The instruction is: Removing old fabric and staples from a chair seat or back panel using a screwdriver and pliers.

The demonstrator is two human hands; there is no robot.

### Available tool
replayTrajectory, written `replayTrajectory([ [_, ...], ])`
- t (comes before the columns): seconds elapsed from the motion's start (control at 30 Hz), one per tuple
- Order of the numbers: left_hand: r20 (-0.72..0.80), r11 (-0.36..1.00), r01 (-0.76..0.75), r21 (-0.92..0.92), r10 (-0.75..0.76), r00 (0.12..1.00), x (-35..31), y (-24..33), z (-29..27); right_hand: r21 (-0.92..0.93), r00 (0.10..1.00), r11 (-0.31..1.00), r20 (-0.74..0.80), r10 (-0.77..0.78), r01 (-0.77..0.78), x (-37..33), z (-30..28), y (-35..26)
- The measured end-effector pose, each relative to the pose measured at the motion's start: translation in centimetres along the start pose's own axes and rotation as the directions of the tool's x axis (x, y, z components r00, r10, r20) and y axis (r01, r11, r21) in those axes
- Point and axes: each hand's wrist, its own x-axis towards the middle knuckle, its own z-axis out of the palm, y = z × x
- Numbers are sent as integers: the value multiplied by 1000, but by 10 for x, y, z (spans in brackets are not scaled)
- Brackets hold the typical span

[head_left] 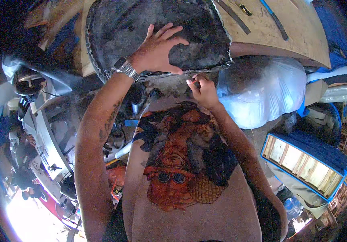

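A rounded panel covered in black cloth [197, 32], with a ragged pale edge, lies on the wooden worktop in front of me. My left hand [159, 50] is open over its near part, fingers spread and thumb reaching toward the near edge; a metal-banded watch [127, 68] is on that wrist. Just below that edge, to the right of the left thumb, my right hand [205, 92] is closed with its thumb and fingers drawn together. Something small and dark shows at its fingers, too unclear to name.
On the wooden worktop [302, 34] lie a flat dark strip [234, 18], a small yellow-and-black tool [244, 9] and a long blue-and-dark tool [276, 22]. A plastic-wrapped bundle [262, 94] sits right of my right hand. Farther right is a blue-edged slatted wooden frame [302, 165].
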Motion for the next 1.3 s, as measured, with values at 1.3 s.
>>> replayTrajectory([
  [1.3, -198, 998, -37, -56, 25, 980, 14, -29, 0, -128, 986, 991, 155, 67, -47, -3, 6, -23],
])
